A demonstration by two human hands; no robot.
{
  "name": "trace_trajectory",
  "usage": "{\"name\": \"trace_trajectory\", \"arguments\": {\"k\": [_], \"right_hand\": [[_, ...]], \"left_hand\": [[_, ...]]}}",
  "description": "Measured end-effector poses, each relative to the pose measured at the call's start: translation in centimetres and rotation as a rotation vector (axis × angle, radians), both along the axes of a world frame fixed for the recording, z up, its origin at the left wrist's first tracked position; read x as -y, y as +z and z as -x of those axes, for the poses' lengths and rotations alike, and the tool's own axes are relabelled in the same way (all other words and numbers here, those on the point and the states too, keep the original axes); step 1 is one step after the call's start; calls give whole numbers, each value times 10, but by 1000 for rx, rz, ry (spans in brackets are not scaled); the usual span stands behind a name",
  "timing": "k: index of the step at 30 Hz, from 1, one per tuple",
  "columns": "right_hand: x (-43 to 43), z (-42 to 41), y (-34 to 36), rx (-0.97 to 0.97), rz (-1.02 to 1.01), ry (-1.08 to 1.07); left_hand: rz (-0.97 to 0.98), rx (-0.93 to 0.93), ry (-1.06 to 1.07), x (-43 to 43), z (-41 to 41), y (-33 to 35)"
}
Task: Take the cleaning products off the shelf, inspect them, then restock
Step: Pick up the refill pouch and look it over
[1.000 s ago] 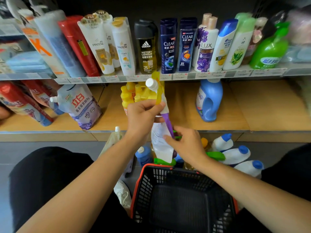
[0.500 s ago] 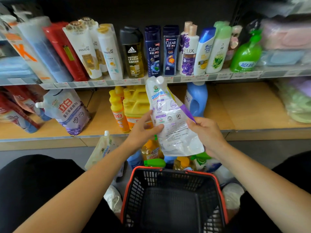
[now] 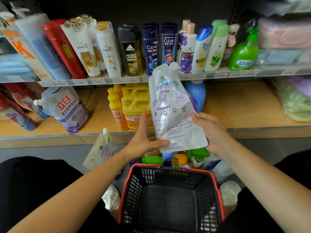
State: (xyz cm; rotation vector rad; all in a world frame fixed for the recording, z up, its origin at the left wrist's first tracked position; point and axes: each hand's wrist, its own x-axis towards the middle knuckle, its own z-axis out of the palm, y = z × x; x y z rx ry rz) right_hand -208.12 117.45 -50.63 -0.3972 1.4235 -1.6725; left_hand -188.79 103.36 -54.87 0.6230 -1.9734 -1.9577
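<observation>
I hold a white refill pouch (image 3: 173,105) with a white screw cap and purple print upright in front of the wooden shelf (image 3: 244,106), its printed back side facing me. My left hand (image 3: 144,138) grips its lower left edge, thumb across the bottom. My right hand (image 3: 212,130) holds its lower right edge. Behind the pouch stand yellow detergent bottles (image 3: 133,105) and a blue bottle (image 3: 196,91), partly hidden. A similar purple-and-white pouch (image 3: 67,108) leans on the shelf at left.
A black basket with a red rim (image 3: 170,167), nothing in it, sits by my knees. Spray bottles with green heads (image 3: 153,159) and another pouch (image 3: 102,148) lie on the floor below the shelf. Shampoo bottles (image 3: 151,47) line the upper shelf. Soft packs fill the right side.
The pouch has been turned from edge-on to flat, its printed side toward me, and raised a little. Both hands shifted to its lower edges.
</observation>
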Motion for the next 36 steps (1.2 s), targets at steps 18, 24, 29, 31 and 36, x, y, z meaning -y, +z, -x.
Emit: {"name": "trace_trajectory", "arguments": {"k": [18,24,29,31,36], "right_hand": [[-6,-14,17,-94,8,29],[-1,-22,10,-82,46,59],[-2,-15,8,-124,74,144],[-2,-15,7,-169,73,184],[-1,-17,3,-510,14,377]], "left_hand": [[-89,-82,232,-18,-21,7],[-7,-88,197,-12,-31,9],[1,0,-51,5,-49,8],[-65,64,-52,12,-53,12],[57,35,277,36,-57,21]]}}
